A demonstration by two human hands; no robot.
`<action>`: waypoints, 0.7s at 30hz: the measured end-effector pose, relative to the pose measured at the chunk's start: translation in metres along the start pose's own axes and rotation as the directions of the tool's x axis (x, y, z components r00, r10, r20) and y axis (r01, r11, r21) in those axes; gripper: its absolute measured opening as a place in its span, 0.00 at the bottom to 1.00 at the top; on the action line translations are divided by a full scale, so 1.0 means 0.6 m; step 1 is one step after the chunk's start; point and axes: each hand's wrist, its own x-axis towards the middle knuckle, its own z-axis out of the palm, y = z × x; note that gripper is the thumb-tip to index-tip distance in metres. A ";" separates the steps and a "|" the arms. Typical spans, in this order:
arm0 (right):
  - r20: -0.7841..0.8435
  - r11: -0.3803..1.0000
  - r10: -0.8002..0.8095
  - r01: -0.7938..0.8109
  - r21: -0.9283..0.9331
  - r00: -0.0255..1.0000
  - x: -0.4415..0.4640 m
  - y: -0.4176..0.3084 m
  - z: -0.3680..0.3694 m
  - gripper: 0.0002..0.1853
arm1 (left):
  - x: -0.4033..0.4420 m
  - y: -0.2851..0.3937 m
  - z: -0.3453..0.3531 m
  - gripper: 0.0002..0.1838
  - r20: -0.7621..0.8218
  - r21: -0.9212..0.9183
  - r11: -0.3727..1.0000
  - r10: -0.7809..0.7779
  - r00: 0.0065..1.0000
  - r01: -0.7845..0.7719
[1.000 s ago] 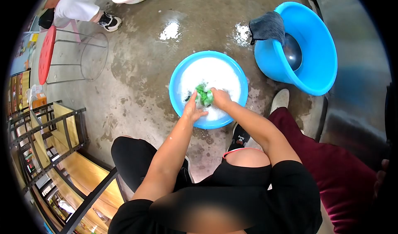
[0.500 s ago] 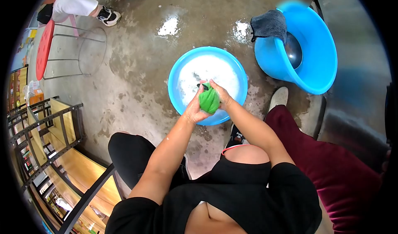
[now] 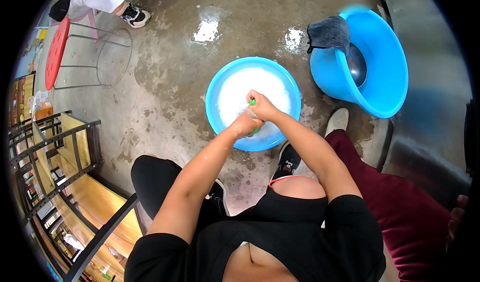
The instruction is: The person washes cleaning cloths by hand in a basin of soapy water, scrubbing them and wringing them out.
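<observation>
Both my hands are closed around a green cloth (image 3: 252, 102), of which only small bits show at the top and bottom of my fists. My left hand (image 3: 244, 123) grips its lower part, and my right hand (image 3: 263, 107) holds it just above, the two touching. They are over a round blue basin (image 3: 213, 113) on the floor, filled with white suds (image 3: 255, 83).
At the right a larger blue tub (image 3: 388, 77) has a dark grey cloth (image 3: 328, 33) over its rim. A co-worker's maroon trouser leg (image 3: 390, 197) is close on my right. A red stool (image 3: 57, 53), metal shelving (image 3: 75, 152) and another person's shoe (image 3: 135, 16) are left.
The green cloth, spread bunched between my hands half a second ago, is now squeezed and mostly hidden inside my closed fists. My hands have come together, the right above the left.
</observation>
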 end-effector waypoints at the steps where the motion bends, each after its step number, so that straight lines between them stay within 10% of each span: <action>1: -0.097 0.988 0.123 -0.131 -0.082 0.988 -0.003 -0.005 0.012 0.12 | 0.006 -0.001 0.007 0.23 -0.095 0.427 0.890 0.221 0.971 -0.161; 3: -0.203 0.952 0.233 -0.266 -0.151 0.951 -0.005 0.000 0.024 0.14 | 0.000 0.005 0.015 0.23 -0.217 0.597 0.802 0.179 0.960 -0.014; 6: -0.354 0.956 0.178 -0.247 -0.160 0.918 0.006 0.022 0.011 0.20 | -0.011 0.027 0.005 0.21 -0.138 0.040 0.999 -0.010 0.990 0.016; 8: 0.050 0.778 0.155 -0.153 0.609 0.987 -0.015 -0.005 -0.033 0.25 | -0.024 0.017 0.005 0.20 -0.014 -0.346 0.932 -0.118 0.993 0.106; 9: 0.049 0.778 0.159 -0.156 0.608 0.986 -0.024 -0.012 -0.040 0.25 | -0.027 0.013 0.006 0.20 -0.009 -0.347 0.932 -0.119 0.993 0.109; 11: 0.136 0.739 0.012 -0.100 0.667 0.991 -0.042 -0.030 -0.046 0.26 | -0.033 0.001 0.010 0.20 0.501 -0.852 0.253 0.136 0.855 0.459; 15: 0.319 0.656 -0.186 -0.125 0.744 0.929 -0.041 -0.071 -0.054 0.25 | -0.061 0.008 0.042 0.24 0.415 -0.874 -0.082 0.390 0.822 0.480; 21: 0.149 0.814 0.023 -0.105 0.571 0.989 -0.022 -0.075 -0.048 0.17 | -0.068 0.057 0.006 0.23 0.392 -0.909 0.231 0.182 0.902 0.348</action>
